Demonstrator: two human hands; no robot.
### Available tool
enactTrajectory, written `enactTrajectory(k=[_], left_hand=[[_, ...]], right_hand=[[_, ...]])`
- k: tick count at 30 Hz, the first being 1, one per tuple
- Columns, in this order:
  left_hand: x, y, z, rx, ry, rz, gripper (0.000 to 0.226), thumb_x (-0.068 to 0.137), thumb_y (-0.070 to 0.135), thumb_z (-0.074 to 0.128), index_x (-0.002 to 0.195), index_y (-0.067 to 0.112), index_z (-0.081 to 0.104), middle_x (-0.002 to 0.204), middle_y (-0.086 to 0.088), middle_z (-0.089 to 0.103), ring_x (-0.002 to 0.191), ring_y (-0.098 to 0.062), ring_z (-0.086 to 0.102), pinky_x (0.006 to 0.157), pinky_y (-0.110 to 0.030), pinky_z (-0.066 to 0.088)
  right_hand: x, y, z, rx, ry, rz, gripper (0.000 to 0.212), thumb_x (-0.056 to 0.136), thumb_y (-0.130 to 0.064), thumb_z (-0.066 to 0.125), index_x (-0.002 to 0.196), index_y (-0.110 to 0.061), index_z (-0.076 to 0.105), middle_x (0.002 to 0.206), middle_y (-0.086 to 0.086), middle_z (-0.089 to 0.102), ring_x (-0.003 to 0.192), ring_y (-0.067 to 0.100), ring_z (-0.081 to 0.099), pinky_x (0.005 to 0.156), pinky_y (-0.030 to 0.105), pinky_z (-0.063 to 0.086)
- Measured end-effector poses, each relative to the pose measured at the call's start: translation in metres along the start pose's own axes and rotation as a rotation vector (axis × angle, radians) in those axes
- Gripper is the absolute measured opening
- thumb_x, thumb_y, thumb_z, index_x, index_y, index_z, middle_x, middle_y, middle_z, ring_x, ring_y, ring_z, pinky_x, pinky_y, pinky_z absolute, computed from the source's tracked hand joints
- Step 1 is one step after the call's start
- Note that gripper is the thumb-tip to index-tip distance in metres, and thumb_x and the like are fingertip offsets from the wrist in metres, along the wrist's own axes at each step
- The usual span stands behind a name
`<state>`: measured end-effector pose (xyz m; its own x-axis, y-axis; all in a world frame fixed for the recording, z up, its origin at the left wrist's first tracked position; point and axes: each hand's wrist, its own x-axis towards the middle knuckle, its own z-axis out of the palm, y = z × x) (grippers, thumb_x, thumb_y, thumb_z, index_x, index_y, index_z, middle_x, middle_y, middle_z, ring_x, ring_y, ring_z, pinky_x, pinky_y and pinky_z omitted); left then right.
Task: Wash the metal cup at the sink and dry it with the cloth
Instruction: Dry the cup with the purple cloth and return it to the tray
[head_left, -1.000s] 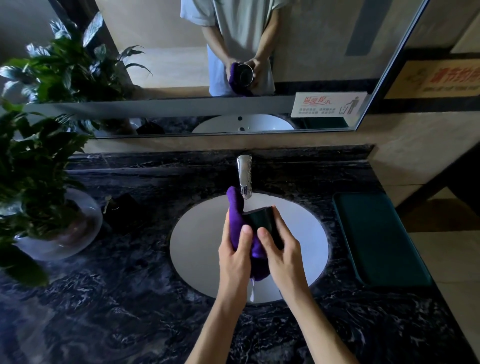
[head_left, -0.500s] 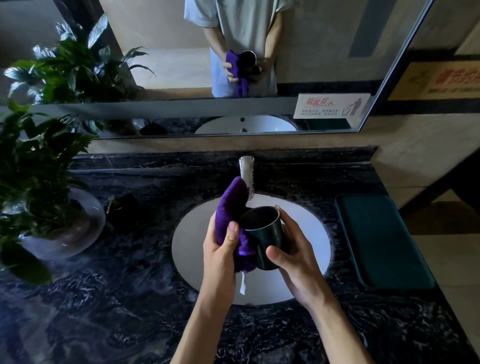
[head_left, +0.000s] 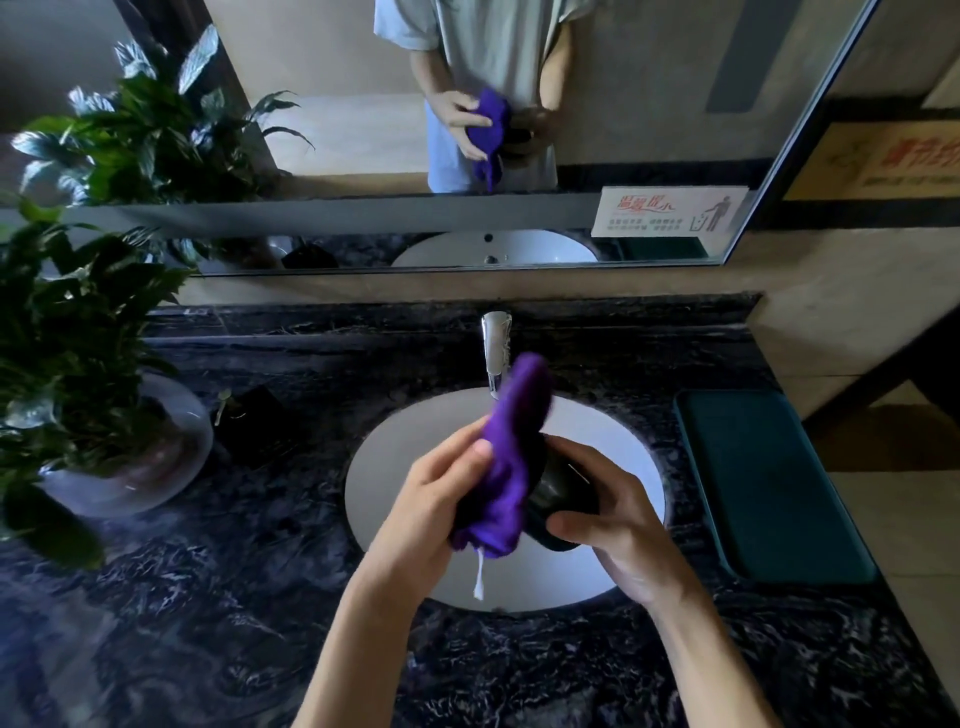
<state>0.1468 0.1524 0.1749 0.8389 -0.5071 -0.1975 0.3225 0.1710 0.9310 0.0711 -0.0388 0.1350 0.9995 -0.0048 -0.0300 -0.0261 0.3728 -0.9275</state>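
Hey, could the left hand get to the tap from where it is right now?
Probably yes. The tap stands just beyond the left hand over the sink, with nothing solid between. But that hand is full: it grips the purple cloth, whose raised end partly covers the spout.

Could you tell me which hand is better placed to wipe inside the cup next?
Left, probably. The left hand already grips the cloth against the cup, while the right hand is occupied holding the cup above the sink.

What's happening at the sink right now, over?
Left hand grips purple cloth; right hand grips dark metal cup. Cloth against cup, over white sink basin. Nothing in the way.
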Motion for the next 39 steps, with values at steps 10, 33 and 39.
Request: enactTrajectory(k=[10, 33, 39], left_hand=[[0.021, -0.002, 0.000, 0.510, -0.025, -0.265, 0.031, 0.083, -0.008, 0.071, 0.068, 0.019, 0.079, 0.061, -0.004, 0.074, 0.054, -0.017, 0.070, 0.053, -0.029, 0.057], [-0.017, 0.009, 0.002, 0.551, -0.291, 0.113, 0.053, 0.096, 0.059, 0.057, 0.143, 0.036, 0.064, 0.158, 0.009, 0.041, 0.147, 0.004, 0.039, 0.114, -0.016, 0.038], [-0.021, 0.010, 0.007, 0.464, -0.390, 0.127, 0.090, 0.076, 0.086, 0.060, 0.120, 0.009, 0.077, 0.153, -0.010, 0.045, 0.148, -0.017, 0.045, 0.112, -0.030, 0.048]], right_hand=[[0.005, -0.014, -0.005, -0.235, -0.106, 0.030, 0.067, 0.074, -0.029, 0.089, 0.135, -0.018, 0.063, 0.118, -0.001, 0.071, 0.111, 0.018, 0.068, 0.089, 0.023, 0.052], [-0.001, 0.017, -0.005, 0.247, 0.121, 0.259, 0.067, 0.081, -0.066, 0.070, 0.116, -0.009, 0.071, 0.086, 0.018, 0.072, 0.065, 0.031, 0.067, 0.052, 0.035, 0.048], [0.004, 0.012, -0.002, 0.329, -0.012, 0.310, 0.089, 0.100, -0.069, 0.039, 0.134, 0.014, 0.041, 0.078, 0.016, 0.066, 0.057, 0.027, 0.063, 0.043, 0.030, 0.044]])
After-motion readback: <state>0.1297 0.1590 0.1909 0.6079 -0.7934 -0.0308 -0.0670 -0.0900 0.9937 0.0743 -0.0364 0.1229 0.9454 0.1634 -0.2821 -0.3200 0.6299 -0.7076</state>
